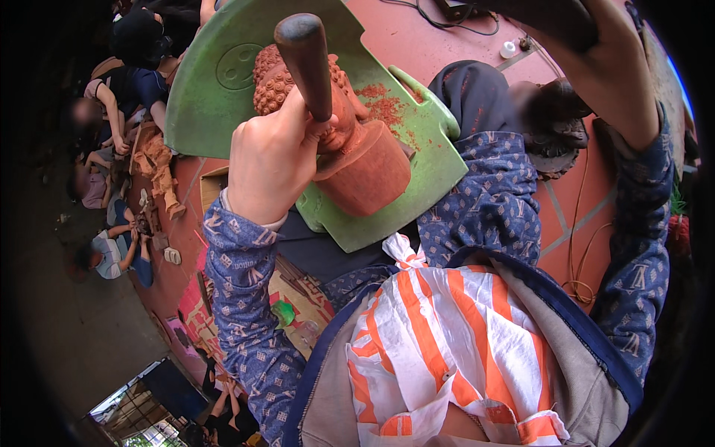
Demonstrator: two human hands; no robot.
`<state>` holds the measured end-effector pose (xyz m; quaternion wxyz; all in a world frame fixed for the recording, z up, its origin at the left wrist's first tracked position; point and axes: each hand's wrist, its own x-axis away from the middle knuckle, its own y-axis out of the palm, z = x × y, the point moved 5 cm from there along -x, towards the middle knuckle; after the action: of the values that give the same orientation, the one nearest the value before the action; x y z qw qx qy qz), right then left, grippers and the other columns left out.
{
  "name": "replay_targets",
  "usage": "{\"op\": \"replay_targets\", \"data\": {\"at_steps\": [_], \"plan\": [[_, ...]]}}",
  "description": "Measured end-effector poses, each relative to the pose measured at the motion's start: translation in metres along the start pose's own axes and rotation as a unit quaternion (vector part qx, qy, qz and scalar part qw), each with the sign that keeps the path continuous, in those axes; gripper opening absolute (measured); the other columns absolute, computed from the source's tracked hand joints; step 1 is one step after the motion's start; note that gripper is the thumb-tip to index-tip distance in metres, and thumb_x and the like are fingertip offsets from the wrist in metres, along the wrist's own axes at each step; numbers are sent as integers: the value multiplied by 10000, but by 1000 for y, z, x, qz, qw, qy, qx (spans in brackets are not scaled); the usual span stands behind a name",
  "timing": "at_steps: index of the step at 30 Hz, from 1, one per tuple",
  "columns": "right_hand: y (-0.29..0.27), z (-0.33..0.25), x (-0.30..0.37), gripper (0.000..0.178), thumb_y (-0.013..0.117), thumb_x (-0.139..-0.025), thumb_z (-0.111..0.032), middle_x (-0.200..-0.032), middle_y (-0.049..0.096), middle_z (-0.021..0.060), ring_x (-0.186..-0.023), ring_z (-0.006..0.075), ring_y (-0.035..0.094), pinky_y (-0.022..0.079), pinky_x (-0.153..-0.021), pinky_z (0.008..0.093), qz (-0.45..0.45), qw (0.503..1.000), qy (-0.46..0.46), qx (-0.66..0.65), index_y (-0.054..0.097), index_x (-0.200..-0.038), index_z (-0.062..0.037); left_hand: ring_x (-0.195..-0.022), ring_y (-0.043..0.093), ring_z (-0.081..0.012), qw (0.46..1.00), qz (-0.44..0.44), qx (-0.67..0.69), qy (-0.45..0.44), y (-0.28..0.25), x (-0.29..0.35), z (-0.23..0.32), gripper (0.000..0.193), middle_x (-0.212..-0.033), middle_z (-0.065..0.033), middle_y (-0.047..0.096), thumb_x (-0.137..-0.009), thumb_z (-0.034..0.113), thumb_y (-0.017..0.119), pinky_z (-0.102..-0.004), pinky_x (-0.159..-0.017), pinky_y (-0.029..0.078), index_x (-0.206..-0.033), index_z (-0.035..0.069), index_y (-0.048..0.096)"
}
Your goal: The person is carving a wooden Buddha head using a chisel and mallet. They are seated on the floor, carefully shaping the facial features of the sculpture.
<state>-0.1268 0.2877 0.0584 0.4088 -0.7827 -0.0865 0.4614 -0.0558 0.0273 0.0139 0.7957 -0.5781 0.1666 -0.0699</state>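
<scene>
A reddish carved wooden head (pixel 354 149) with tight curls lies tilted on a green plastic chair seat (pixel 212 97) across my lap. My left hand (pixel 272 160) is closed round a chisel (pixel 305 63) with a dark wooden handle, held against the face of the carving. The chisel's blade is hidden behind my fingers and the handle. Raised at the upper right, my right hand (pixel 607 63) grips a dark, rounded mallet (pixel 555 18), partly cut off by the top edge. The mallet is apart from the chisel.
Red wood shavings (pixel 383 104) lie on the green plastic. A dark carved piece (pixel 551 134) rests on the tiled floor to the right, near a loose cord (pixel 577 253). Other people sit working at the far left beside a pale carved figure (pixel 156 167).
</scene>
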Motion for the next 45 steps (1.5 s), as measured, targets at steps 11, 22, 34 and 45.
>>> {"op": "replay_targets", "data": {"at_steps": [11, 22, 34, 45], "plan": [[0, 7, 5, 405, 663, -755, 8, -917, 612, 180, -840, 340, 628, 508, -752, 356, -19, 1000, 21, -9, 562, -1147, -17, -754, 685, -356, 1000, -15, -21, 4, -1, -4, 6, 176, -822, -181, 690, -870, 2, 634, -399, -609, 511, -1044, 7, 607], [8, 12, 25, 393, 678, -728, -14, -915, 627, 178, -843, 322, 642, 510, -744, 362, 38, 999, 30, -21, 584, -1109, -1, -635, 654, -339, 996, -12, -83, 40, 3, -7, 13, 239, -704, -135, 651, -833, 87, 651, -427, -529, 496, -1059, 83, 572], [11, 24, 37, 403, 658, -702, -5, -896, 638, 175, -833, 308, 657, 507, -759, 348, 10, 999, 39, -36, 585, -1098, 20, -606, 651, -302, 989, -23, -118, 82, 8, -13, 20, 266, -676, -102, 620, -798, 90, 643, -409, -510, 501, -1043, 98, 540], [6, 12, 30, 393, 640, -699, -3, -893, 646, 184, -822, 338, 658, 510, -745, 362, -10, 996, 89, 4, 591, -1089, 10, -849, 644, -132, 960, 16, 273, -62, -12, 0, -2, 82, -894, -65, 606, -955, 32, 594, -262, -763, 505, -999, -24, 553]]}}
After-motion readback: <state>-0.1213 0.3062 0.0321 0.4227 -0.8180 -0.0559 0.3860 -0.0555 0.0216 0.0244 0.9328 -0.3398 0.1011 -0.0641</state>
